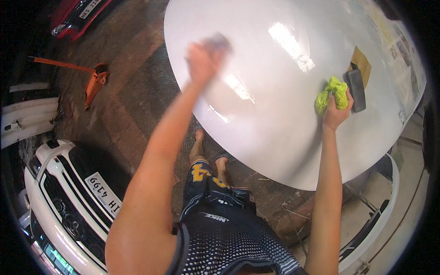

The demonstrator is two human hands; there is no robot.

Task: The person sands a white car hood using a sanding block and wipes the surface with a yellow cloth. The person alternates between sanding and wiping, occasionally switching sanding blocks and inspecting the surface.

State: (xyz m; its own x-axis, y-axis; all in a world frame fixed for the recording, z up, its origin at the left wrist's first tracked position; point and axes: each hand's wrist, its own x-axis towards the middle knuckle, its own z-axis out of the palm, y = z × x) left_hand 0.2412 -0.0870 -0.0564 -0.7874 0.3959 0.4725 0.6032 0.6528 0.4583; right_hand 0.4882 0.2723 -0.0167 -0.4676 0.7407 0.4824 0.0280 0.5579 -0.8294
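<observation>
A large glossy white car panel (261, 128), which looks like a hood, lies in front of me. My left hand (205, 62) is over its left part, smeared by motion. At its fingers is a dark grey piece (220, 43), perhaps a sheet or pad, too blurred to name. On the right, my right hand (338, 112) grips a bunched yellow-green cloth (331, 94) at the panel's surface. Just right of the cloth, a dark grey sanding block (355, 90) rests on the panel. Beside it lies a folded brown sheet of sandpaper (362, 66).
An orange floor jack (96, 82) stands on the dark floor at the left. The white front of a car (68, 201) is at lower left, a red car (78, 20) at upper left. A curved white car part (380, 224) lies at lower right.
</observation>
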